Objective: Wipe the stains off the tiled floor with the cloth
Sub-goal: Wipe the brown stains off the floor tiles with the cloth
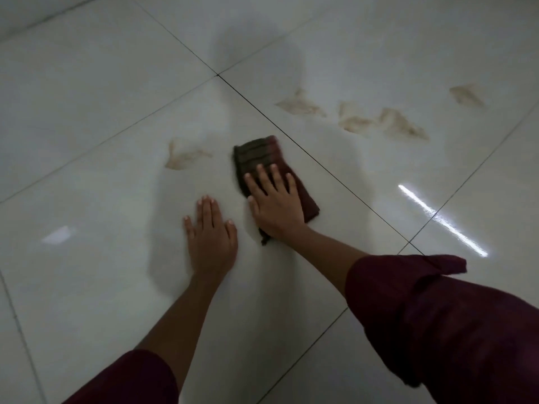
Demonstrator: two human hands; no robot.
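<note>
Cloth: the dark brown folded cloth (264,173) lies flat on the glossy tiled floor (102,112), just left of a dark grout line (320,167), its far edge blurred.
Right hand: the right hand (275,204) presses down on the cloth's near half, fingers straight and spread, gripping nothing.
Left hand: the left hand (210,231) is planted flat on bare tile just beside the cloth, fingers extended and relaxed.
Nearest stain: a tan smear (185,157) sits left of the cloth, apart from it.
Far stains: more brownish patches (382,121) spread across the next tile, beyond the grout line.
Sleeves: maroon sleeves (437,322) cover both upper forearms.
Reflection: a bright light streak (443,220) glints at right.
</note>
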